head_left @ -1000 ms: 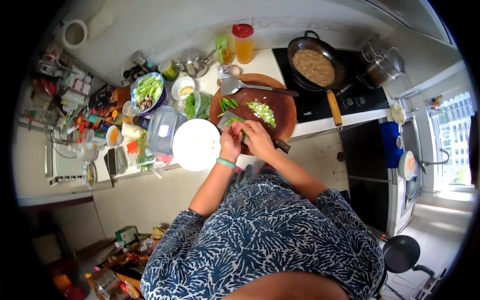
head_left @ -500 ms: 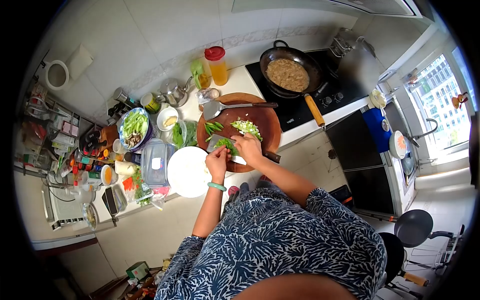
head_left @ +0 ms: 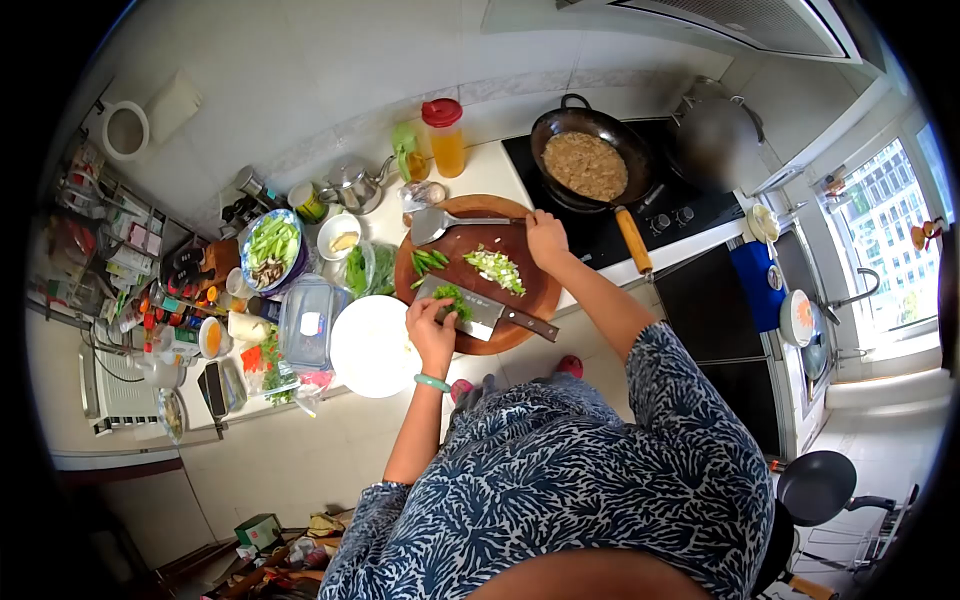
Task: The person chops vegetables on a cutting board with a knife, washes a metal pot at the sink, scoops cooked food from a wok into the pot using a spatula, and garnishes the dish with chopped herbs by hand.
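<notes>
My right hand (head_left: pixel 545 242) is closed around the dark handle end of a metal spatula (head_left: pixel 430 225), whose head rests at the upper left of a round wooden chopping board (head_left: pixel 455 260). My left hand (head_left: pixel 430 328) lies at the left end of a cleaver (head_left: pixel 484 318), fingers bent and slightly apart beside chopped greens (head_left: pixel 455 298) on the blade. The cleaver lies flat, its wooden handle pointing right. Chopped pale scallion (head_left: pixel 496 268) is heaped on the board's right half. Cut green pieces (head_left: pixel 428 260) lie on the left half.
A wok (head_left: pixel 588 165) of brown food sits on the black stove (head_left: pixel 690 205), its wooden handle jutting toward me. Left of the board are a white plate (head_left: pixel 375 345), a clear plastic container (head_left: pixel 310 322) and a bowl of cut vegetables (head_left: pixel 272 250). A red-lidded jug (head_left: pixel 444 138) stands behind.
My right hand has left the greens and moved up and right to the spatula handle. My left hand has shifted slightly down-left, and the cleaver is more fully visible.
</notes>
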`<action>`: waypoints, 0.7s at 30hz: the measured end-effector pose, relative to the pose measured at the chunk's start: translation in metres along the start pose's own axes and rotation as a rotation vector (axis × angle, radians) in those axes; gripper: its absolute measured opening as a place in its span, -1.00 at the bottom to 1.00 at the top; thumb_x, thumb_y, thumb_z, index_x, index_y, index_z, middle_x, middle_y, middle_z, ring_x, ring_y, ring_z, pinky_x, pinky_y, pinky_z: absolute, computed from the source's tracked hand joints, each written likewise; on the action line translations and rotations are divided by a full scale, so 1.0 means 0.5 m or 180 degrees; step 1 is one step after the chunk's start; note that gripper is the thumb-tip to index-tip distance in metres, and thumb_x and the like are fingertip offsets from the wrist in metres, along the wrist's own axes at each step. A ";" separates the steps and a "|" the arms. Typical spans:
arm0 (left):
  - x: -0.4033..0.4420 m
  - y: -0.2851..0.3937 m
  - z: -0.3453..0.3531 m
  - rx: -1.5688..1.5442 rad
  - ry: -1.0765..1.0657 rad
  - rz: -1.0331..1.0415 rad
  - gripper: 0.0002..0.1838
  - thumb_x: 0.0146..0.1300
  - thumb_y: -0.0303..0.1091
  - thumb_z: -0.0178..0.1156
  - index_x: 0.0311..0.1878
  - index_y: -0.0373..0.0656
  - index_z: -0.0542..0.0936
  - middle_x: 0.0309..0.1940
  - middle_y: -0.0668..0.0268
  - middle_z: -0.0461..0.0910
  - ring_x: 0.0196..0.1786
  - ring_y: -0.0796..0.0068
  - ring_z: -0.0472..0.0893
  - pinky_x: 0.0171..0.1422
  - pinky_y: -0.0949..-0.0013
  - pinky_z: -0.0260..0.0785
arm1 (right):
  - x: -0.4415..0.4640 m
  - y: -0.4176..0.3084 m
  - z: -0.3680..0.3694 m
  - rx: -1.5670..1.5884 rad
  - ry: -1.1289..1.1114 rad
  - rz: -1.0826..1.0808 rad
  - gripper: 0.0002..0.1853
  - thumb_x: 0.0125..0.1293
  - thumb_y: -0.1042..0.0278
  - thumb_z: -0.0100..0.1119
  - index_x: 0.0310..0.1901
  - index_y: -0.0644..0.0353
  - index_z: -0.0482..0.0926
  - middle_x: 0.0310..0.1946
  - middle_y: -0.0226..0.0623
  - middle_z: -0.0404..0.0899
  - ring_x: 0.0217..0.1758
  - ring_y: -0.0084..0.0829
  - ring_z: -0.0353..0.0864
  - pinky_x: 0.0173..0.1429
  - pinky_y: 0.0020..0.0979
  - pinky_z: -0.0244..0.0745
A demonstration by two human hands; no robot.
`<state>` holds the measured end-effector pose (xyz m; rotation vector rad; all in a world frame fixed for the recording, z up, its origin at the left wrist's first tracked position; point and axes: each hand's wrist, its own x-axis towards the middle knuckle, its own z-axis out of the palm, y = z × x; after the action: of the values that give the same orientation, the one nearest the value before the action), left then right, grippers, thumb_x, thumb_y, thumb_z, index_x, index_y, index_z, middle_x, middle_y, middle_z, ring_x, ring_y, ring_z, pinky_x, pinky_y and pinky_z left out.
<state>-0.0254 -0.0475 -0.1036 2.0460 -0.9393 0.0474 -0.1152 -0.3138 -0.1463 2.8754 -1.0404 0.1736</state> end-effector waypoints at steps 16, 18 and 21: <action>-0.094 0.132 0.122 0.0545 0.0500 -0.0871 -0.76 -0.03 -0.47 0.28 -0.23 -0.01 0.65 -0.09 0.15 0.38 0.08 0.13 0.28 0.22 0.17 0.11 | 0.001 -0.077 -0.091 0.1675 -0.0736 0.0260 -0.75 0.28 0.40 -0.19 -0.11 0.29 0.43 -0.18 0.01 0.55 -0.07 -0.13 0.58 -0.03 -0.21 0.47; -0.094 0.142 0.127 0.0576 0.0577 -0.0994 -0.77 0.00 -0.46 0.27 -0.21 -0.04 0.65 -0.10 0.13 0.40 0.07 0.14 0.31 0.22 0.19 0.11 | -0.036 -0.073 -0.182 0.2160 -0.0862 0.0106 -0.78 0.22 0.50 -0.08 -0.12 0.37 0.39 -0.18 0.16 0.52 -0.12 -0.03 0.59 -0.06 -0.20 0.53; -0.106 0.173 0.136 0.0042 0.0617 -0.1070 -0.81 0.05 -0.45 0.24 -0.21 -0.07 0.64 -0.18 0.16 0.46 0.01 0.18 0.35 0.20 0.21 0.14 | -0.087 0.018 -0.259 0.3028 -0.0914 -0.0094 -0.69 0.10 0.47 0.14 -0.14 0.45 0.39 -0.26 0.24 0.52 -0.12 0.06 0.55 0.00 -0.18 0.48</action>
<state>-0.1381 -0.0944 -0.1053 2.1418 -0.4704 0.0697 -0.1646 -0.2786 -0.0235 3.8569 -1.1933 0.3374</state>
